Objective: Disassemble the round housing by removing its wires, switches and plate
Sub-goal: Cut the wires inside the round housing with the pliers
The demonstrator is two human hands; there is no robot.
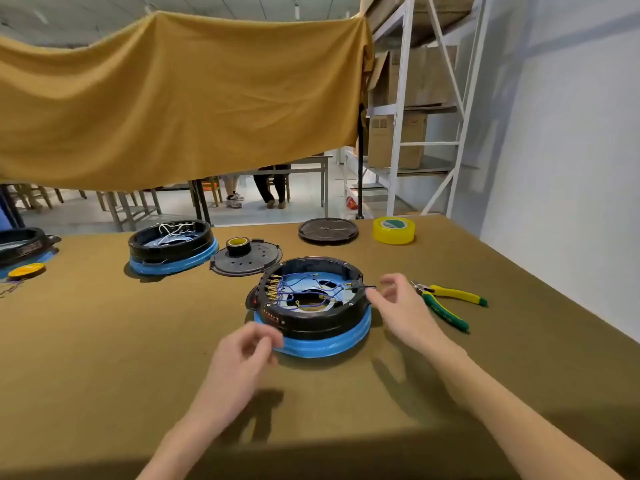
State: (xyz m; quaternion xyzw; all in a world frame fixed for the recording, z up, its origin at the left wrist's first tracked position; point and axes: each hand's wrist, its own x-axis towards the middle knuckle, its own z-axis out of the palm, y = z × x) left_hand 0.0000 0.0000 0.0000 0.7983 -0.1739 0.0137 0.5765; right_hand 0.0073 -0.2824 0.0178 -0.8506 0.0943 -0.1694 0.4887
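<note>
My left hand (242,355) and right hand (398,299), fingers loosely curled and holding nothing, flank the round housing (311,306) mid-frame; pliers (446,303) lie right.

The housing (311,306) sits near the middle of the table (104,358); wires (301,289) lie inside it; the left hand (242,355) is just before its near-left edge, the right hand (398,303) just beside its right edge; pliers (446,303) lie right of the right hand; a plate (249,263) lies behind-left of the housing, with a tape roll (238,244) on it; a second housing (173,247) sits left of that plate; a lid (328,231) lies behind the housing, and a larger tape roll (394,230) right of the lid; a disc (26,270) lies at the far left, before a third unit (20,244) cut by the frame edge; a cloth (173,98) hangs behind the table; shelving (415,116) stands behind-right.
</note>
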